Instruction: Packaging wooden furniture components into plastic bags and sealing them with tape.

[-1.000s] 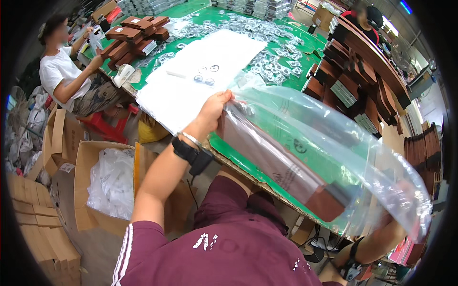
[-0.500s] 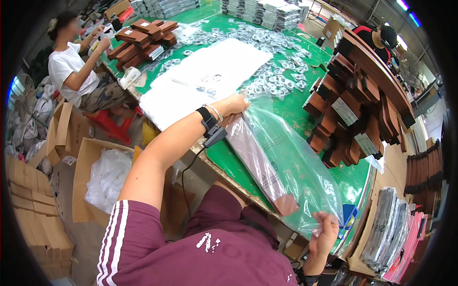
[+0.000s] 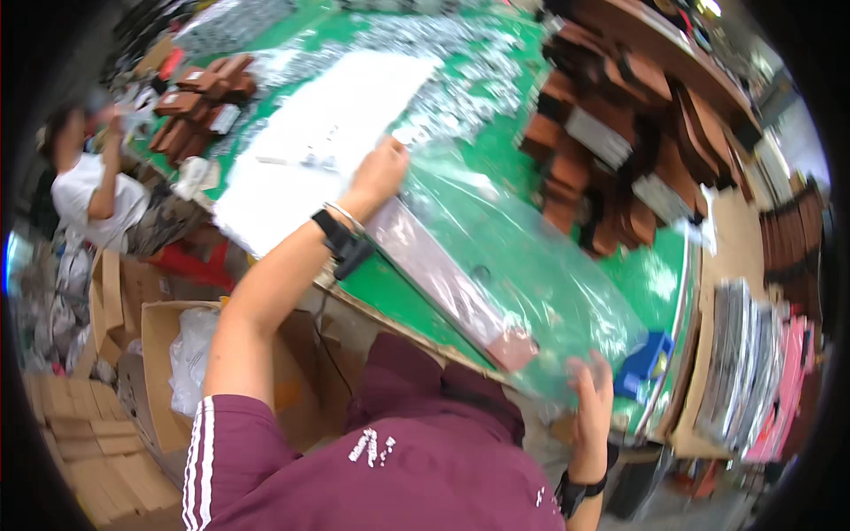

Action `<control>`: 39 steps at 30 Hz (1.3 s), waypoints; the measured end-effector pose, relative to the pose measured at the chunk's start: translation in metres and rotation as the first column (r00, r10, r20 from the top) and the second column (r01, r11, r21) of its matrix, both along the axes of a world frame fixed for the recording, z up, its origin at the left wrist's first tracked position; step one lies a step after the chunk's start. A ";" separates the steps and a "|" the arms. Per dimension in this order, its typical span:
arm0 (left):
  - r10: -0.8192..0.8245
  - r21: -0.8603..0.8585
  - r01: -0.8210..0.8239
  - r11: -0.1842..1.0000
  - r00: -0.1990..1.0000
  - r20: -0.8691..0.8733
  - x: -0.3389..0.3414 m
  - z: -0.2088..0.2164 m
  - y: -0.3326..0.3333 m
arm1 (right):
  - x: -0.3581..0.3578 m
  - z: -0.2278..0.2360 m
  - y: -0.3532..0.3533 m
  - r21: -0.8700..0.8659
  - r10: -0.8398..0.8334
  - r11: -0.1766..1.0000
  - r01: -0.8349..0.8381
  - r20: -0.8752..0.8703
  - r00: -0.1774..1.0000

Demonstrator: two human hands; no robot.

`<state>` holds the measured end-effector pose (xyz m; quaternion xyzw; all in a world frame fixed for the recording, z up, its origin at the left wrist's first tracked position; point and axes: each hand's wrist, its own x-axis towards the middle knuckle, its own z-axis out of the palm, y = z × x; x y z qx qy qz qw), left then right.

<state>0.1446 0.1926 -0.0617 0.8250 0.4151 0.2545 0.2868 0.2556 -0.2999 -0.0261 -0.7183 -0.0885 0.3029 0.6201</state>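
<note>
My left hand (image 3: 382, 170) is closed on the far end of a clear plastic bag (image 3: 540, 283), which spreads over the green table. Inside it, along its left side, lies a long flat brown board (image 3: 443, 285), its bare-looking brown end nearest me. My right hand (image 3: 591, 389) is by the bag's near right end, slightly blurred, fingers raised and apart with nothing visible between them. Close to that hand stands a blue tape dispenser (image 3: 644, 365). White sheets (image 3: 305, 133) lie flat just beyond my left hand.
Brown boards (image 3: 611, 133) are piled high on the table's right. Small clear packets (image 3: 469, 80) cover its far part. A person (image 3: 97, 195) sits at the left by a smaller brown stack (image 3: 199, 102). An open carton (image 3: 164, 354) with plastic bags stands lower left; wrapped grey packs (image 3: 730, 372) lie right.
The whole view has shifted, with the table sliding left and up. My right hand's fingers have come off the bag's edge and opened. My left hand keeps its grip.
</note>
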 end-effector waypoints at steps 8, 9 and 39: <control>-0.743 0.459 0.704 0.542 0.657 -0.128 -0.020 0.082 -0.165 | 0.001 -0.007 0.005 0.017 0.071 0.997 -0.070 -0.129 0.989; -0.779 0.287 0.821 0.494 0.565 -0.274 -0.019 0.095 -0.202 | -0.001 -0.008 0.003 0.046 0.044 0.998 -0.038 -0.155 0.987; -0.648 0.538 0.780 0.319 0.594 -0.478 -0.034 0.022 -0.300 | 0.034 -0.005 0.023 0.221 -0.059 0.963 0.154 -0.384 0.921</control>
